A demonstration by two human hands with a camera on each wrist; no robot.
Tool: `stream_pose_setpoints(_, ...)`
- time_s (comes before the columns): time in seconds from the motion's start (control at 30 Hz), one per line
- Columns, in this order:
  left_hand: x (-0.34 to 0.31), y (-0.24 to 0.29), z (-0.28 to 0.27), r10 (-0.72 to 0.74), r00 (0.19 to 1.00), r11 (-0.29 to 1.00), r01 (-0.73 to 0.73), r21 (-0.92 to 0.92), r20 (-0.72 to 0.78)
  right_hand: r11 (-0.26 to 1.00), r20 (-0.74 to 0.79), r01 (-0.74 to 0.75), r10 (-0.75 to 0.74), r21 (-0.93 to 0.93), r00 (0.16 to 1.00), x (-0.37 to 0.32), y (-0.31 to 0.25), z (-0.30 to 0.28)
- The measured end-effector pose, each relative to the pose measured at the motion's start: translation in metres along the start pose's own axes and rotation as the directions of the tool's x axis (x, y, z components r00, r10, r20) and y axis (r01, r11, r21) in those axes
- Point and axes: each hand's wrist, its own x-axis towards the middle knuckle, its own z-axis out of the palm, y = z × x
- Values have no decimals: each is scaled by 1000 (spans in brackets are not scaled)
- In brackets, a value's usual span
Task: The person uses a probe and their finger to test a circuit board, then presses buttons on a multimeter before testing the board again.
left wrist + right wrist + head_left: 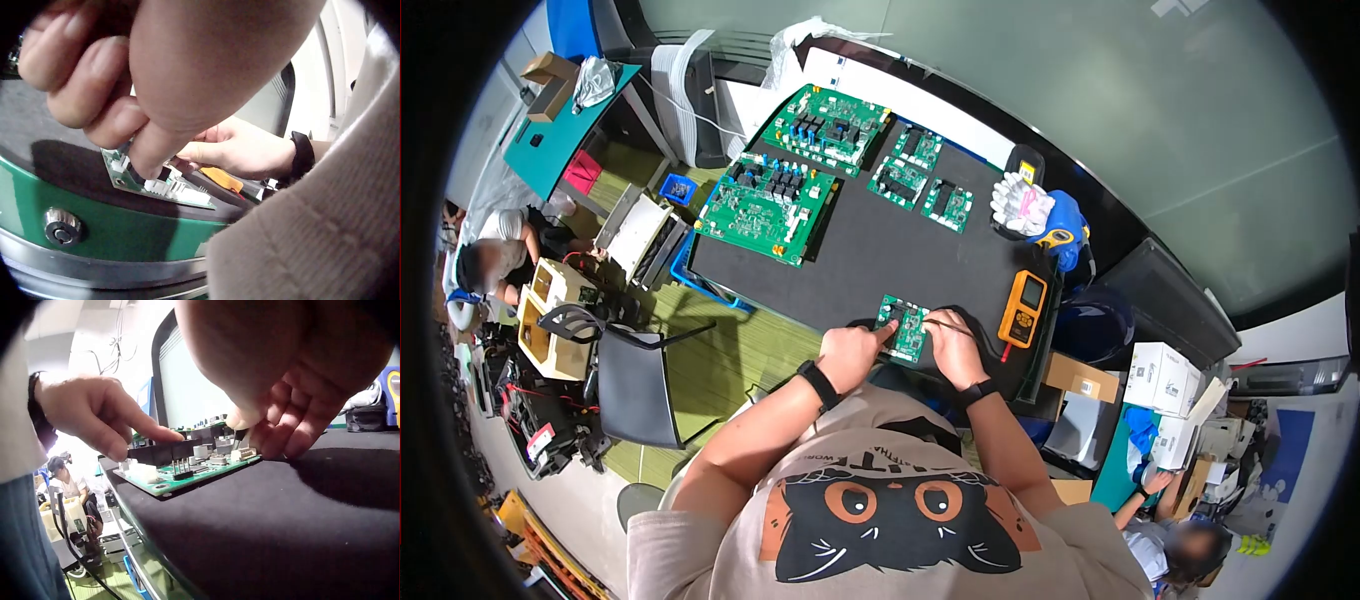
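A small green circuit board [907,343] lies flat at the near edge of the dark mat. My left hand [850,355] holds it from the left, index finger and thumb against a black block [164,452] on its top in the right wrist view. From the right, my right hand [953,350] pinches a thin dark tool [239,436], its tip down among the components beside a white connector [244,454]. The other fingers of the right hand rest by the board's edge. In the left wrist view, the left hand [162,69] hides much of the board [119,181].
Two large green boards [750,222] stand back left on the mat [860,260], with several small ones [948,205] at the back. An orange meter [1022,310] and white gloves [1020,205] on a blue tool [1065,232] are at right. People sit far left and lower right.
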Motion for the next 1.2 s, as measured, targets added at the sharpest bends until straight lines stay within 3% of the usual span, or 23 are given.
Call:
stream_pose_setpoints(0.27,0,-1,1,0,1000,1000,0,8,-13,993,-18,-98,99,61,995,-1,-11,-3)
stream_pose_setpoints(0.5,1,-1,-3,-14,1000,1000,14,-4,6,999,-41,-30,31,10,999,-4,-1,7)
stream_pose_setpoints(0.57,2,-1,-3,0,996,1000,-2,20,94,998,-72,-56,56,14,996,-4,-4,5)
stream_pose_setpoints(1.0,1,-4,4,17,999,997,-20,72,44,1000,-36,-15,16,24,999,1,-9,-3)
stream_pose_setpoints(1.2,0,-2,2,23,999,997,-27,73,43,994,-28,-88,90,59,996,-3,-8,1)
